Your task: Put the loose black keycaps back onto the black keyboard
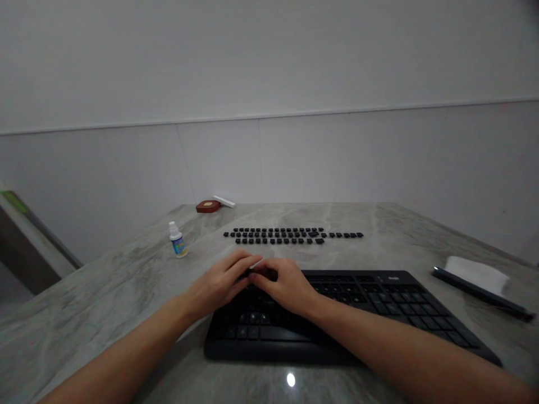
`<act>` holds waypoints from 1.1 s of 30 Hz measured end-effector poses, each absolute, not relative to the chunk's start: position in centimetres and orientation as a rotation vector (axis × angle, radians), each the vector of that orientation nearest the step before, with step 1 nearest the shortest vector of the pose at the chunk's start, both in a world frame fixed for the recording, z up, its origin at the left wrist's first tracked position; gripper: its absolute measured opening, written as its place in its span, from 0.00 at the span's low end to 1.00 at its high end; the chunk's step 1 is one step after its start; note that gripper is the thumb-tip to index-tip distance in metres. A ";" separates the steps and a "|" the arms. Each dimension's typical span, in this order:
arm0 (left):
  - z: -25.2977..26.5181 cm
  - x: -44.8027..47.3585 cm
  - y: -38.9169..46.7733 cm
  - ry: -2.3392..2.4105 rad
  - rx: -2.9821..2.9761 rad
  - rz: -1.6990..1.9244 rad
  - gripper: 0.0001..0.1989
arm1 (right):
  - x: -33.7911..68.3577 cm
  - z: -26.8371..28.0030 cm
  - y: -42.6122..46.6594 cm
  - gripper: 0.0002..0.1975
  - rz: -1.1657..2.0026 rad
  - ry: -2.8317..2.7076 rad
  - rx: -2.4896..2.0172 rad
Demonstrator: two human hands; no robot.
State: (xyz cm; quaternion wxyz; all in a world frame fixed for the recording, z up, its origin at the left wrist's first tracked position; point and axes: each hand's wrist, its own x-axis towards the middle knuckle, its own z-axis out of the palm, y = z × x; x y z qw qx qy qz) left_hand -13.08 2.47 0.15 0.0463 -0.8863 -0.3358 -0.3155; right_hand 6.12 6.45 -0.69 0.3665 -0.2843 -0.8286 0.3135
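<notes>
**Two hands on a black keyboard**

The black keyboard [379, 303] lies on the gray stone table [105, 292], close to the near edge. Both hands sit on its left end, fingertips meeting over the top rows. The left hand [221, 280] lies flat with its fingers close together. The right hand [286, 286] curls a little. I cannot tell if either one pinches anything.

Behind the keyboard, loose black keys [290, 235] lie in neat rows. A small white bottle [177, 240] stands to the left. A white cloth [478, 273] and a black pen [480, 293] lie on the right.
</notes>
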 end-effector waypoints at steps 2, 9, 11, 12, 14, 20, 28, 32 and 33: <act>0.2 -13.2 2.6 -1.055 -2.674 -1.022 0.22 | 6.1 -0.6 6.4 0.05 0.785 -2.114 -0.730; 0.1 -13.8 3.4 -1.085 -2.629 -1.139 0.12 | 6.2 -0.4 6.3 0.06 0.764 -2.057 -0.723; 0.1 -13.9 3.4 -1.087 -2.646 -1.148 0.09 | 6.2 -0.6 6.4 0.07 0.762 -2.052 -0.717; 0.1 -13.9 3.4 -1.089 -2.658 -1.150 0.09 | 6.2 -0.7 6.4 0.06 0.757 -2.053 -0.715; 0.3 -13.8 3.4 -1.093 -2.674 -1.159 0.09 | 6.2 -0.8 6.4 0.06 0.743 -2.054 -0.715; 0.6 -13.8 3.1 -1.089 -2.678 -1.180 0.09 | 6.2 -0.8 6.5 0.07 0.730 -2.055 -0.695; 0.0 -14.0 3.5 -1.020 -2.628 -1.213 0.01 | 6.2 -0.7 6.5 0.07 0.720 -2.050 -0.680; -0.1 -13.8 3.4 -1.040 -2.598 -1.210 0.02 | 6.2 -1.0 6.6 0.08 0.655 -2.064 -0.680; 0.0 -13.8 3.4 -1.039 -2.594 -1.211 0.02 | 6.2 -1.1 6.6 0.08 0.638 -2.069 -0.672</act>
